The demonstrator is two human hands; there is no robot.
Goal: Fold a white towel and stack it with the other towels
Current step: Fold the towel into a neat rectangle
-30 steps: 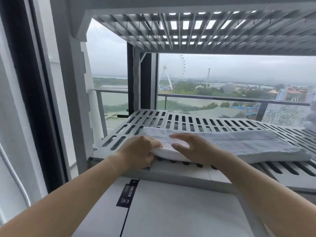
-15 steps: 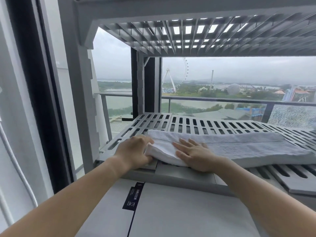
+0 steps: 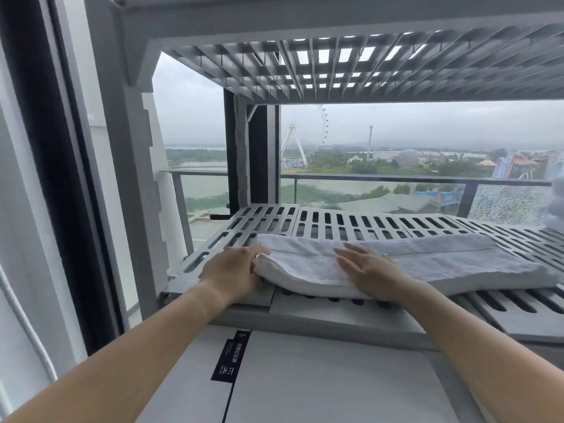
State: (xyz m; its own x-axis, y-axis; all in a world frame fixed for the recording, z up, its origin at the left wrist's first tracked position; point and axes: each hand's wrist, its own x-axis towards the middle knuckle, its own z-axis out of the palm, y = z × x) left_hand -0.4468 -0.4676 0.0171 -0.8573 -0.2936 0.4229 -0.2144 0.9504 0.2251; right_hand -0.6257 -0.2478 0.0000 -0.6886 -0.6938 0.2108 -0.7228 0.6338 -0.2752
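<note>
A white towel (image 3: pixel 442 264), folded into a long flat strip, lies across the slotted grey shelf (image 3: pixel 335 222). My left hand (image 3: pixel 232 271) grips the towel's left end, fingers curled around the edge. My right hand (image 3: pixel 370 268) rests flat on top of the towel, fingers spread, just right of the left hand. A bit of another white towel (image 3: pixel 557 206) shows at the far right edge.
An upper slotted shelf (image 3: pixel 366 68) hangs close above. The rack's grey post (image 3: pixel 128 178) stands at left beside a dark window frame. A white appliance top (image 3: pixel 305 383) with a black label sits below the shelf. Behind is a glass balcony railing.
My right hand slid a little to the right along the towel and flattened on it. My left hand stayed on the left end. The view moved closer.
</note>
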